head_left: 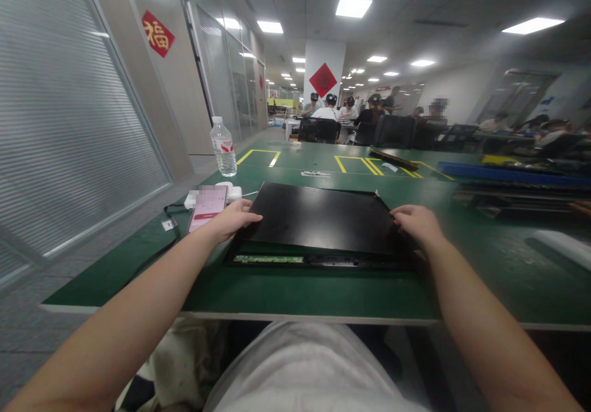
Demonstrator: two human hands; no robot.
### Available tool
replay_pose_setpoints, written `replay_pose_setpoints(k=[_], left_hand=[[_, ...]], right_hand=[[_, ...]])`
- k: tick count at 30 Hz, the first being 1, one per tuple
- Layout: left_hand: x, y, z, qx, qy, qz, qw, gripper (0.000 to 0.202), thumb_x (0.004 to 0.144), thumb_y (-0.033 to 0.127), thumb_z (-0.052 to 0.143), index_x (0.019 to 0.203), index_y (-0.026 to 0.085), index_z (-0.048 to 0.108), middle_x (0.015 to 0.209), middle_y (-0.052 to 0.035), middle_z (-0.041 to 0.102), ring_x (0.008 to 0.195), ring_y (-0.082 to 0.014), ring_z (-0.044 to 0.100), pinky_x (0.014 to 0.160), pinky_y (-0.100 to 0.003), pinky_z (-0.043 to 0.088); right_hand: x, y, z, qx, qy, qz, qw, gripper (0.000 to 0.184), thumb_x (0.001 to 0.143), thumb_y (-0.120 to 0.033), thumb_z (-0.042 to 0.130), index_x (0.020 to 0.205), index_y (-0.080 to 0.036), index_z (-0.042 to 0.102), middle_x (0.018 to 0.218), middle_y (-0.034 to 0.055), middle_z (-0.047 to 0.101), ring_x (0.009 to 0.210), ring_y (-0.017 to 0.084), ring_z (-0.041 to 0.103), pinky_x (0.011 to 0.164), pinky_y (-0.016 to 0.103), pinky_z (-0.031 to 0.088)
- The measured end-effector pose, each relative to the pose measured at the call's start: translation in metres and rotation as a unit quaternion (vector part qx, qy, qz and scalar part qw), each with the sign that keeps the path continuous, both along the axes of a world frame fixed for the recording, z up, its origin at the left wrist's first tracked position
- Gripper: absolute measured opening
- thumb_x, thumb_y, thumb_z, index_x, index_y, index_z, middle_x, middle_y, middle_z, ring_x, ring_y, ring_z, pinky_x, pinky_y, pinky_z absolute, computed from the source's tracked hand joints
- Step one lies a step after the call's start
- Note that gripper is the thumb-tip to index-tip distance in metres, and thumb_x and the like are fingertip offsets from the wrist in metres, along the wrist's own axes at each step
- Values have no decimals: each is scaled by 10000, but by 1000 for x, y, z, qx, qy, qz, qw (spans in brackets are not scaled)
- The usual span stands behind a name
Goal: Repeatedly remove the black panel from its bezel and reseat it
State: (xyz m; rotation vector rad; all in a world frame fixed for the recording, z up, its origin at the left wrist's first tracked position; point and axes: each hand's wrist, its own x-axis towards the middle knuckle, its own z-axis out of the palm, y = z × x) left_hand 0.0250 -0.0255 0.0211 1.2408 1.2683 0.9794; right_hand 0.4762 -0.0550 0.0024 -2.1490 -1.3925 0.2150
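Note:
A flat black display panel (323, 215) lies slightly askew over a shallow black frame (355, 260) on the green table. Along the frame's near side a narrow green circuit board (268, 258) shows. My left hand (235, 218) grips the panel's left edge, thumb on top and fingers at the side. At the right edge, my right hand (419, 224) pinches the panel near its side, its fingertips partly hidden. Most of the frame is covered by the panel, and I cannot tell whether the two touch all round.
Left of the panel lie a phone (209, 207), a white charger (231, 191) and a black cable (173, 224); a water bottle (223, 147) stands behind. Blue bars (498, 170) and a white bar (566, 249) lie to the right. A dark strip (394, 158) rests at the back. Several people sit beyond.

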Motion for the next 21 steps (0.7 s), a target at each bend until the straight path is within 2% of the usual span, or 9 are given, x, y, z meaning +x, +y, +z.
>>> replay_pose_setpoints(k=[7, 16, 21], left_hand=[[0, 0, -1, 9, 7, -4, 1000, 388, 582, 61, 799, 894, 163, 591, 697, -9, 728, 654, -200, 719, 586, -278, 563], [-2, 4, -4, 1, -6, -4, 1000, 363, 576, 64, 771, 890, 156, 615, 749, -37, 751, 633, -190, 708, 561, -267, 550], [1, 3, -2, -2, 4, 13, 1000, 245, 614, 101, 748, 824, 171, 644, 673, -29, 727, 612, -204, 701, 533, -267, 544]], right_hand=[[0, 0, -1, 12, -66, 9, 998, 262, 725, -264, 585, 868, -258, 804, 790, 54, 738, 739, 216, 655, 677, 303, 482], [5, 3, -4, 11, -4, 10, 1000, 300, 732, -240, 560, 922, -226, 791, 768, 41, 745, 727, 195, 672, 670, 281, 494], [2, 0, -1, 5, 2, -6, 1000, 294, 726, -239, 563, 914, -233, 788, 778, 38, 751, 726, 198, 674, 663, 284, 492]])
